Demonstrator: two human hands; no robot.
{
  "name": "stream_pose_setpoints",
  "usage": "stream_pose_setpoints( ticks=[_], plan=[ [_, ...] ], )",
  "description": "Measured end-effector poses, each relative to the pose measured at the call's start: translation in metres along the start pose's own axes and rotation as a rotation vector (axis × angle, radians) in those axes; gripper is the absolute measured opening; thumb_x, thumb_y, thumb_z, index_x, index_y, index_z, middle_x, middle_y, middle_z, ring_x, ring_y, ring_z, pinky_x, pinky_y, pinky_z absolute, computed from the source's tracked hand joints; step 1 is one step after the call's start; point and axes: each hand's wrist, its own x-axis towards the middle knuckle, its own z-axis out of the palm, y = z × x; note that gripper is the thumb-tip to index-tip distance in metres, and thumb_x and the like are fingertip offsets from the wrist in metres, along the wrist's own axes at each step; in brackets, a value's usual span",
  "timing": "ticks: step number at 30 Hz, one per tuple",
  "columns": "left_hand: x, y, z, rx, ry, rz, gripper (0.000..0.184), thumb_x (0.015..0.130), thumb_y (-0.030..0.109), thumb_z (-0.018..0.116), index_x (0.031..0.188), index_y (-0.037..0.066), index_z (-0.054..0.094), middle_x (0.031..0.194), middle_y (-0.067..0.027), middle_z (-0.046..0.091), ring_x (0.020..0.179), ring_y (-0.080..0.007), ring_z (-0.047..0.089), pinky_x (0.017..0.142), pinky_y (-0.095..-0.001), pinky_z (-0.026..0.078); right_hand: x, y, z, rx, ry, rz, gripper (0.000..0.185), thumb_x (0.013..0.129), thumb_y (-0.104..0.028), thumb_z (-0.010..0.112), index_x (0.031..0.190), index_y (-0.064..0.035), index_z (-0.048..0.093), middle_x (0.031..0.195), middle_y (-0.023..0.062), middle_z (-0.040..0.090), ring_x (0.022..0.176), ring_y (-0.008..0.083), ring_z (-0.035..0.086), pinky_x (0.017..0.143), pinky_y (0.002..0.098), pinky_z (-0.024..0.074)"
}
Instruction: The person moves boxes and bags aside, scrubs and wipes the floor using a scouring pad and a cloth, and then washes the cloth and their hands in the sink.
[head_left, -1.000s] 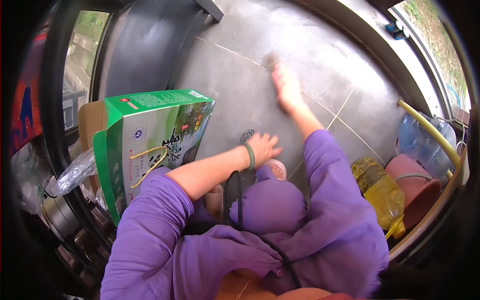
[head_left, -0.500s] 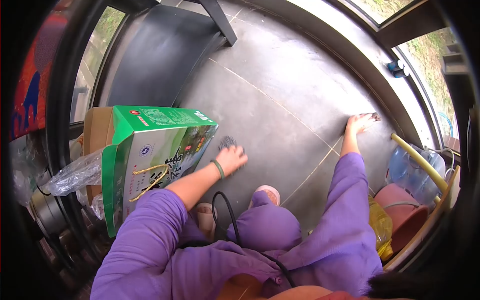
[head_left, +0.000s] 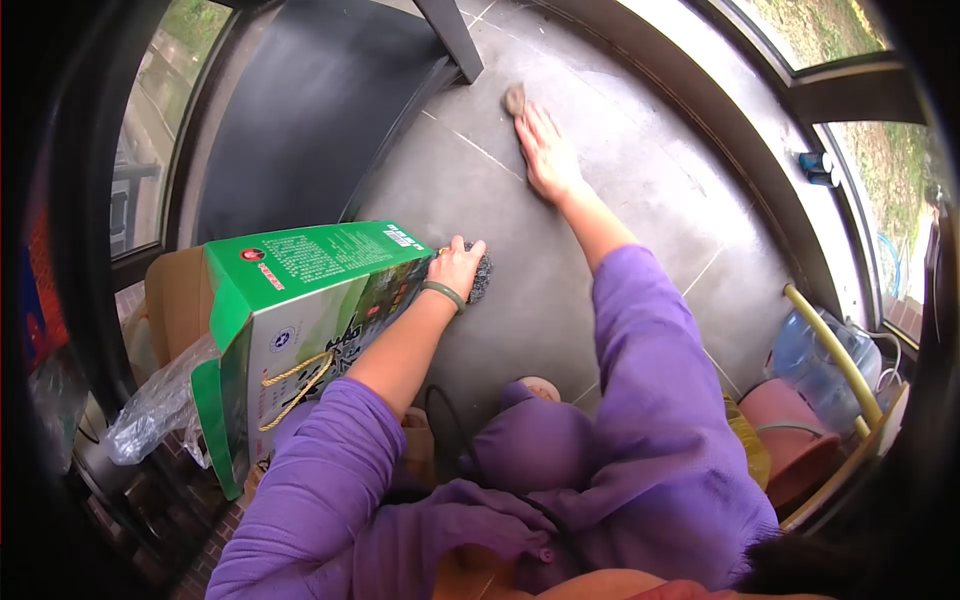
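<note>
My left hand is closed around a dark grey steel wool scrubber, whose curly mesh shows to the right of my fingers. It is beside the corner of a green and white carton with a gold rope handle. Farther forward, my right hand reaches out low over the grey tile floor, fingers long and nearly straight. At its fingertips is a small brownish lump, possibly a wad of cloth; its exact kind cannot be made out.
A black panel with a leg stands at the upper left. Along the right are a pink bucket, a clear blue water bottle and a yellow pole. Clear plastic wrap hangs beside the carton. Two small cans sit by the window.
My right hand has swept from the right side of the floor forward and left, the brownish lump moving along. My left hand with the scrubber has moved slightly forward, closer to the carton.
</note>
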Motion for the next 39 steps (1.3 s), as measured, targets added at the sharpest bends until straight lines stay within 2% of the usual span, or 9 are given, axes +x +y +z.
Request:
stream_pose_setpoints(
  ticks=[3, 4, 7, 11, 22, 24, 27, 36, 39],
  plan=[
    [0.002, -0.003, -0.001, -0.062, -0.024, -0.018, 0.020, 0.082, 0.005, 0.047, 0.100, 0.014, 0.049, 0.097, -0.0176, 0.048, 0.086, -0.0352, 0.060, 0.069, -0.0431, 0.052, -0.063, 0.033, -0.051, 0.068, -0.157, -0.024, 0.042, 0.081, -0.004, 0.045, 0.123, -0.0034, 0.048, 0.132, 0.0193, 0.043, 0.127, 0.0330, 0.035, 0.106, 0.0406, 0.0278],
    [0.002, -0.005, -0.001, -0.072, -0.018, -0.018, 0.019, 0.082, 0.005, 0.047, 0.099, 0.014, 0.049, 0.097, -0.0179, 0.048, 0.085, -0.0353, 0.060, 0.069, -0.0435, 0.052, -0.082, 0.051, -0.062, 0.053, -0.219, 0.323, 0.046, 0.082, -0.001, 0.044, 0.127, -0.0043, 0.045, 0.133, 0.0179, 0.042, 0.127, 0.0337, 0.036, 0.106, 0.0397, 0.0287],
    [0.004, -0.008, -0.001, -0.116, -0.006, -0.020, 0.018, 0.082, 0.006, 0.047, 0.099, 0.014, 0.049, 0.098, -0.0182, 0.048, 0.084, -0.0350, 0.060, 0.068, -0.0430, 0.052, -0.126, 0.139, -0.072, -0.329, 0.268, 0.351, 0.044, 0.086, 0.003, 0.042, 0.129, 0.0002, 0.041, 0.133, 0.0269, 0.039, 0.124, 0.0409, 0.038, 0.105, 0.0459, 0.0283],
    [0.007, -0.010, 0.004, -0.154, 0.001, -0.031, 0.021, 0.080, 0.003, 0.047, 0.098, 0.014, 0.048, 0.095, -0.0175, 0.047, 0.081, -0.0360, 0.060, 0.065, -0.0448, 0.050, -0.034, 0.110, -0.055, -0.513, 0.198, 0.726, 0.052, 0.085, -0.021, 0.056, 0.128, 0.0042, 0.040, 0.128, 0.0275, 0.042, 0.122, 0.0397, 0.038, 0.103, 0.0464, 0.0295],
    [0.005, -0.012, 0.009, -0.218, 0.029, -0.052, 0.020, 0.079, 0.002, 0.049, 0.095, 0.013, 0.047, 0.094, -0.0154, 0.046, 0.083, -0.0330, 0.059, 0.066, -0.0428, 0.050, 0.162, 0.106, 0.077, -0.137, 0.138, 0.224, 0.047, 0.081, -0.014, 0.056, 0.125, -0.0032, 0.046, 0.131, 0.0185, 0.043, 0.120, 0.0341, 0.042, 0.101, 0.0449, 0.0324],
    [0.006, -0.008, 0.006, -0.229, 0.032, -0.052, 0.020, 0.079, 0.002, 0.049, 0.095, 0.013, 0.047, 0.094, -0.0153, 0.046, 0.084, -0.0334, 0.059, 0.066, -0.0428, 0.051, 0.159, 0.088, 0.079, -0.035, 0.154, -0.009, 0.045, 0.080, -0.014, 0.057, 0.123, -0.0056, 0.049, 0.131, 0.0155, 0.046, 0.122, 0.0314, 0.042, 0.102, 0.0438, 0.0316],
    [0.006, -0.009, 0.003, -0.234, -0.004, -0.062, 0.020, 0.078, 0.001, 0.050, 0.094, 0.012, 0.047, 0.095, -0.0155, 0.046, 0.085, -0.0336, 0.059, 0.066, -0.0434, 0.051, 0.133, 0.031, 0.054, -0.121, -0.125, -0.020, 0.046, 0.081, -0.013, 0.055, 0.126, -0.0036, 0.047, 0.136, 0.0147, 0.041, 0.127, 0.0300, 0.036, 0.106, 0.0408, 0.0274],
    [0.006, -0.009, 0.005, -0.219, 0.054, -0.061, 0.020, 0.077, 0.001, 0.051, 0.094, 0.013, 0.048, 0.094, -0.0154, 0.047, 0.084, -0.0335, 0.060, 0.066, -0.0430, 0.051, 0.004, -0.027, -0.019, 0.099, -0.233, -0.215, 0.039, 0.080, -0.005, 0.051, 0.118, 0.0012, 0.051, 0.128, 0.0216, 0.046, 0.122, 0.0358, 0.042, 0.102, 0.0446, 0.0320],
    [0.005, -0.010, 0.008, -0.240, 0.062, -0.053, 0.020, 0.078, 0.002, 0.050, 0.095, 0.013, 0.048, 0.094, -0.0156, 0.047, 0.083, -0.0338, 0.060, 0.066, -0.0432, 0.051, -0.042, 0.022, -0.037, 0.047, -0.113, 0.065, 0.034, 0.085, -0.004, 0.045, 0.118, 0.0017, 0.052, 0.123, 0.0228, 0.050, 0.115, 0.0386, 0.046, 0.098, 0.0449, 0.0359]
  ],
)
